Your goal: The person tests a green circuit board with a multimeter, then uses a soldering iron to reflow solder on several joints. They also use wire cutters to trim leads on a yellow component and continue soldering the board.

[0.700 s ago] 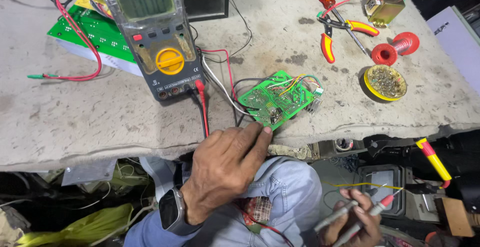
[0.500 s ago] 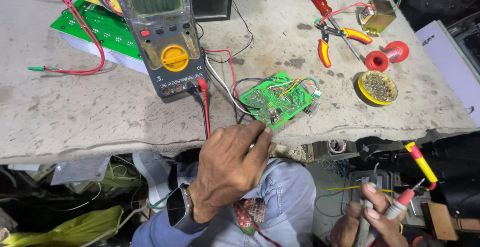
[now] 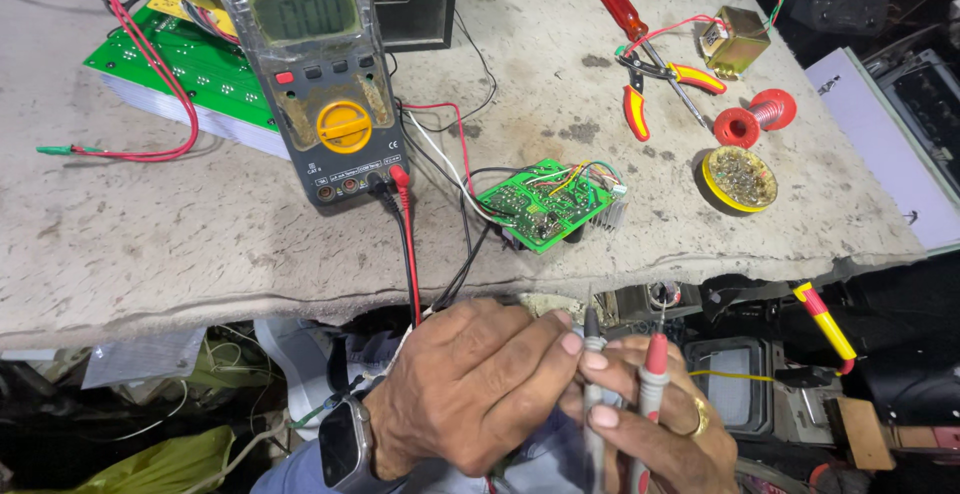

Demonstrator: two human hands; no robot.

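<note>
Below the front edge of the worktop (image 3: 150, 254), the left hand (image 3: 470, 384) and right hand (image 3: 650, 424) meet, together gripping a black probe (image 3: 592, 354) and a red probe (image 3: 655, 359), tips up. A meter (image 3: 315, 74) stands toward the back left, and a small green circuit board (image 3: 545, 204) lies at the front edge.
</note>
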